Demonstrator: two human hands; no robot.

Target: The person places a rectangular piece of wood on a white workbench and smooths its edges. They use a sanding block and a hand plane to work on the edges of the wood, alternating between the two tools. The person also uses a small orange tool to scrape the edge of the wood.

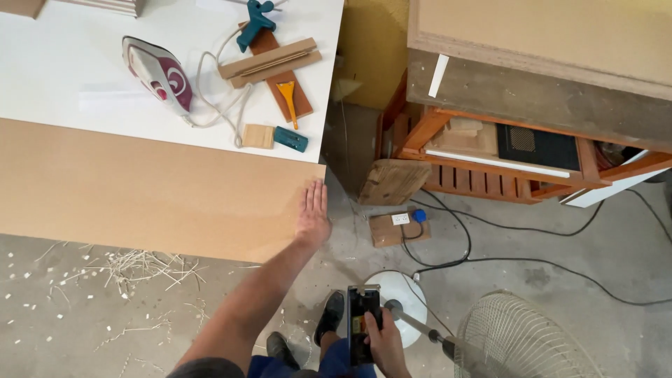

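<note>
My left hand [312, 213] lies flat with fingers together on the right end of a long brown fibreboard panel [140, 185] that rests on a white table [63, 77]. My right hand [383, 344] is low by my lap, gripping a black rectangular hand tool [362, 323] with an orange patch on it. My dark shoes [329, 318] stand on the concrete floor just left of that tool.
On the table lie a white and maroon clothes iron [159, 72] with its cord, wooden blocks [269, 61], a teal clamp [253, 22] and a small teal trimmer [289, 138]. A wooden cart [504, 140], a socket block [399, 225] with black cables, and a pedestal fan [518, 339] crowd the right. Wood shavings [140, 269] litter the floor at left.
</note>
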